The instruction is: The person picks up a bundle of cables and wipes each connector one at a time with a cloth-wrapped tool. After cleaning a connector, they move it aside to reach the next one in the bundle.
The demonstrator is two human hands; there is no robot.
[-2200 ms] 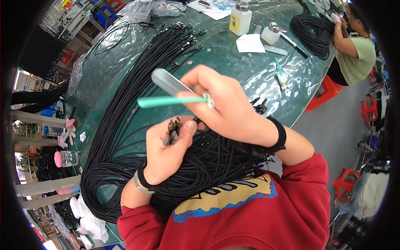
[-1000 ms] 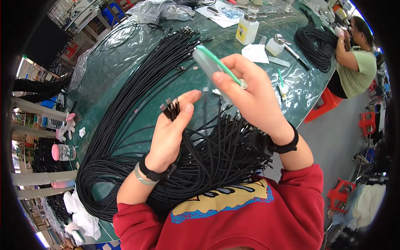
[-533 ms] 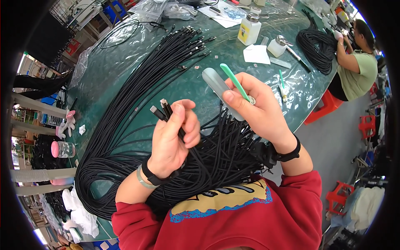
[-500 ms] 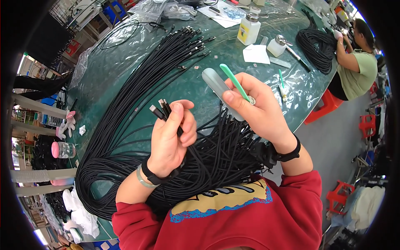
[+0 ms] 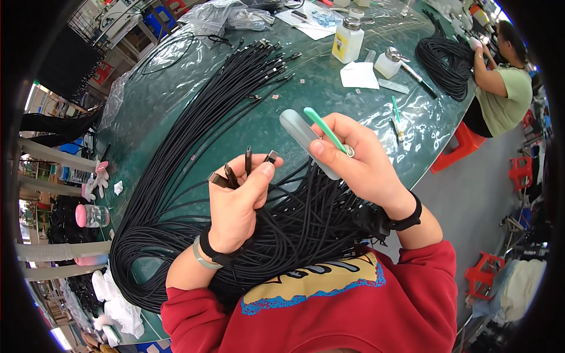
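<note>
My left hand (image 5: 236, 213) is closed on several black cables; their flat plugs (image 5: 219, 179) stick up between the fingers, fanned apart. One plug (image 5: 271, 157) is pinched between thumb and forefinger, its metal tip upward. My right hand (image 5: 372, 163) grips two slim things side by side: a grey rounded flat strip (image 5: 298, 129) and a green stick (image 5: 321, 126) with a whitish piece at its lower end. Both point up and left, just right of the held plugs, not touching them. A heap of black cables (image 5: 288, 226) lies beneath both hands.
A long bundle of black cables (image 5: 194, 117) curves over the green table (image 5: 329, 88). Beyond stand white bottles (image 5: 348, 41), a metal-topped bottle (image 5: 388, 62) and white paper (image 5: 359, 75). At right a person (image 5: 506, 88) handles a coiled cable bundle (image 5: 444, 65); a red stool (image 5: 458, 148) is nearby.
The plugs in my left hand have spread from a tight bunch into a fan, one now between thumb and forefinger. My right hand has moved slightly left and down, still holding the strip and green stick.
</note>
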